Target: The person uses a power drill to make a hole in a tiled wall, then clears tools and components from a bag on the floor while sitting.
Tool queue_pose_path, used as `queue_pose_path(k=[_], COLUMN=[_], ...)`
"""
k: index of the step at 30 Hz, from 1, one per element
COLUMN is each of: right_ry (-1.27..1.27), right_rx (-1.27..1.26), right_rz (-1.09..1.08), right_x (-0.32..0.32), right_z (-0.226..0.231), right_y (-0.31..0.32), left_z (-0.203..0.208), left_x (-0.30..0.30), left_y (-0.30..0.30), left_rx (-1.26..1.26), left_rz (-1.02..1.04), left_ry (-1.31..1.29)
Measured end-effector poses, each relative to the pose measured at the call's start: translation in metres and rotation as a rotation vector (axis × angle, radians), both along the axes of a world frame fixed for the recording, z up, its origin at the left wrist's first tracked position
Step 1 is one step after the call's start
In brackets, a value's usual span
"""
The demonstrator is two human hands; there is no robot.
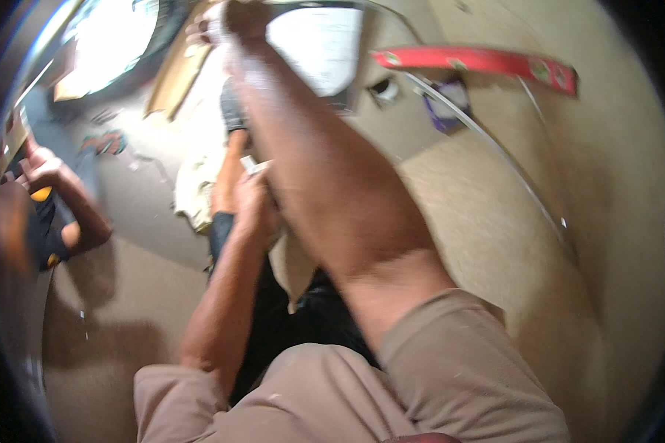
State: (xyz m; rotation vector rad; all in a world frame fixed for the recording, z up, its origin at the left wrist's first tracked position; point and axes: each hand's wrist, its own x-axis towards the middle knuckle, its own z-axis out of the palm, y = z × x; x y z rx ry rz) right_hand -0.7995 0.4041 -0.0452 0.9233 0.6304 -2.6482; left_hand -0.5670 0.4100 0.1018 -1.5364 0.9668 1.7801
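Note:
My left hand [253,198] is closed near the middle of the view, beside my right forearm. A small whitish piece [254,166] shows at its fingertips; its kind is unclear. Below that hand, a beige cloth-like piece [292,267] hangs over my dark trousers, partly covered by my right arm. My right arm stretches far forward across the view. At the top edge, my right hand [233,26] is blurred and partly cut off, so what its fingers do or hold cannot be made out.
At the left sits another person, whose hand [43,168] is raised. Cream cloth [192,193] lies beside my leg. Ahead are a wooden strip [176,70] and a dark-framed white panel [319,48]. A red bar [480,62], thin metal rod [488,140] and purple box [448,109] are at the right.

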Motion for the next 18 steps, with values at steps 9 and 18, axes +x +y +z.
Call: queue_pose_path(k=[9, 18], right_ry=[0.123, 0.132], right_rx=[1.496, 1.664], right_rz=[0.776, 1.185], right_x=[-0.030, -0.180], right_z=[-0.045, -0.245], right_y=[0.102, 0.065], left_z=[-0.077, -0.092], left_x=[-0.053, -0.072], left_y=[0.011, 0.034], left_rx=[0.045, 0.098], left_rz=[0.099, 0.180], left_ry=[-0.063, -0.128])
